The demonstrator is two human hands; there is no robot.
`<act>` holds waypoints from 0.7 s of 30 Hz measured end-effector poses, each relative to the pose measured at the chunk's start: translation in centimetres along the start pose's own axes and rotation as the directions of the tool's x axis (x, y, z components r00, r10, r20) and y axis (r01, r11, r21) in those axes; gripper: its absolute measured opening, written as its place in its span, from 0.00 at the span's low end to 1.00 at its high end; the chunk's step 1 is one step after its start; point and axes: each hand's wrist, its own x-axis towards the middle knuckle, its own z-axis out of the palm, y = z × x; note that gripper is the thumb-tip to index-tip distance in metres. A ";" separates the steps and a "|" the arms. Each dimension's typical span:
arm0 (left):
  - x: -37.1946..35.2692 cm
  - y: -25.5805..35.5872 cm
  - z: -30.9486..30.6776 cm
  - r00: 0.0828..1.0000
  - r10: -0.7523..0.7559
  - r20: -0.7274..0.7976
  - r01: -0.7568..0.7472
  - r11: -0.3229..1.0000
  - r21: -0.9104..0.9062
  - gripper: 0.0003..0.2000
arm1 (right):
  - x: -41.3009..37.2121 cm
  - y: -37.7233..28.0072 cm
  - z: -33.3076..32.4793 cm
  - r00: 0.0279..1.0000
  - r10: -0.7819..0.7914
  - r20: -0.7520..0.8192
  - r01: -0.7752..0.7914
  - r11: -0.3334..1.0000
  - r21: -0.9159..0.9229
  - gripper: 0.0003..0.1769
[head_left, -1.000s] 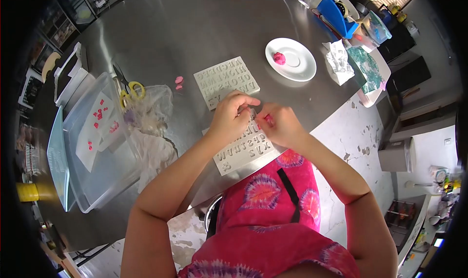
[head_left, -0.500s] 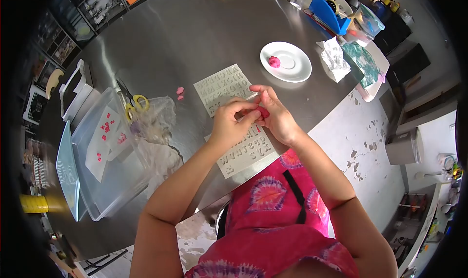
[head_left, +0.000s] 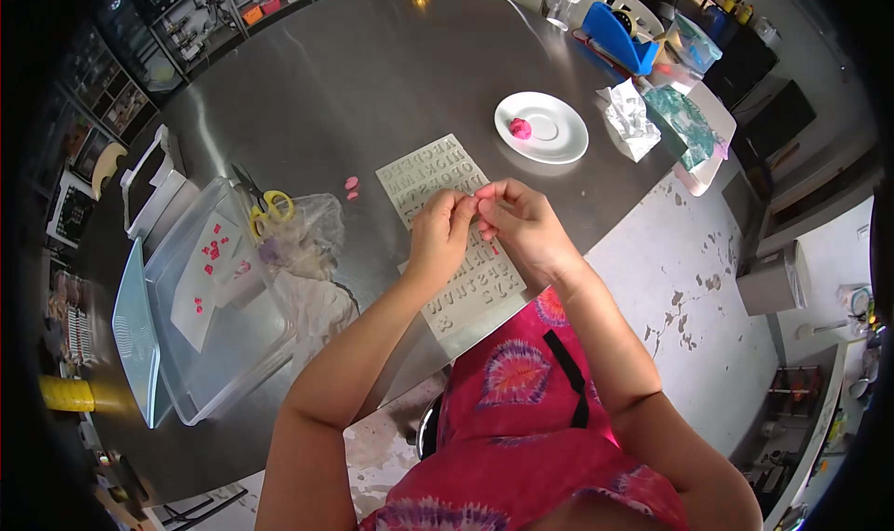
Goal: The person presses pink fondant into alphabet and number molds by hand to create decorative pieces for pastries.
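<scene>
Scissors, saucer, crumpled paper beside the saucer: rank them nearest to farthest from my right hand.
1. White saucer: ahead of the right hand.
2. Crumpled paper: right of the saucer.
3. Yellow-handled scissors: left, by the clear bin.

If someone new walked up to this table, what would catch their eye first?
Probably the white saucer with its bright pink lump, beyond the hands on the dark metal table. Next, the pale letter mold under the left hand and right hand, then yellow-handled scissors by the clear tub.
</scene>
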 end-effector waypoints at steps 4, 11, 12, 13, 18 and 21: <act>0.1 0.1 0.1 0.999 -0.040 -0.029 0.037 0.994 -0.107 0.11 | -0.6 0.7 -0.6 0.982 -0.187 -0.032 0.180 0.972 -0.150 0.12; 0.9 2.0 -0.9 0.969 -0.081 0.235 0.108 0.988 -0.108 0.13 | -2.1 0.5 -1.0 0.887 -0.419 -0.192 0.244 0.780 -0.576 0.10; 1.0 2.5 -1.2 0.969 -0.085 0.234 0.112 0.988 -0.105 0.13 | -2.4 0.2 -0.7 0.889 -0.416 -0.191 0.243 0.783 -0.573 0.10; 1.1 2.9 -1.6 0.952 -0.081 0.294 0.117 0.987 -0.106 0.13 | -2.5 0.0 -0.4 0.861 -0.480 -0.169 0.290 0.735 -0.613 0.10; 1.9 2.7 -2.6 0.877 -0.153 0.456 0.204 0.977 -0.063 0.12 | -2.5 0.1 0.3 0.799 -0.591 -0.116 0.392 0.656 -0.645 0.11; 2.0 2.2 -2.7 0.847 -0.162 0.506 0.259 0.958 -0.126 0.10 | -2.6 0.2 0.4 0.782 -0.614 -0.106 0.427 0.652 -0.626 0.11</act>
